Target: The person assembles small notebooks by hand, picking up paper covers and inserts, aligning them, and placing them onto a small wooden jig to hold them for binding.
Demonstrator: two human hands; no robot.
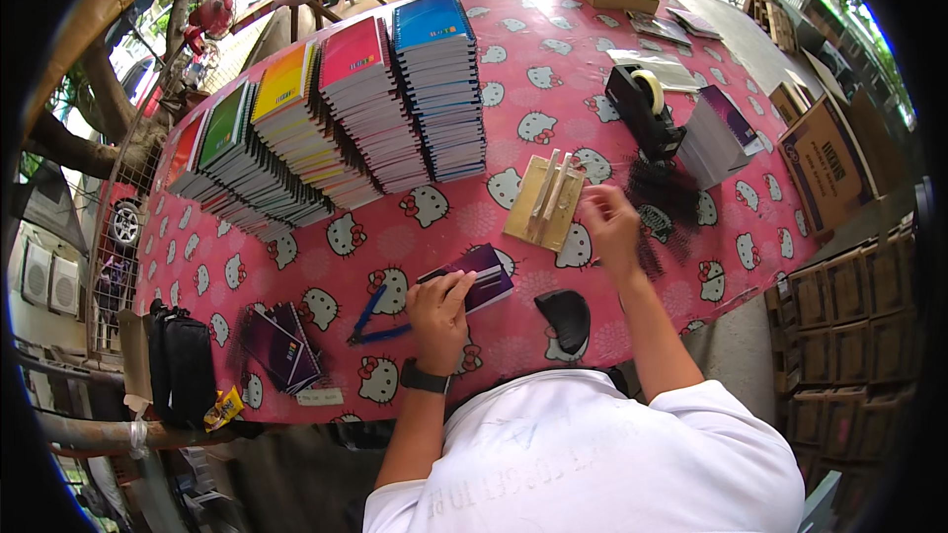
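Note:
My left hand (437, 314), a dark band on its wrist, is closed over the left end of a small purple notebook (491, 281) lying on the table. Its fingers press together on the cover. Blue-handled pliers (371, 324) lie just left of that hand. My right hand (614, 225) is raised at the right edge of a wooden block with two upright strips (542, 199). Its fingers are curled in a pinch; whatever they hold is too small to make out. A heap of black spiral coils (660, 199) lies right of this hand. Between my forearms rests a curved black object (564, 320).
Tall stacks of spiral notebooks in several colours (434, 89) stand at the far left. Purple notebooks (283, 347) lie near left, beside a black bag (180, 365) and a yellow packet (223, 409). A tape dispenser (637, 118), white-and-purple stack (716, 143) and cardboard box (828, 160) are right.

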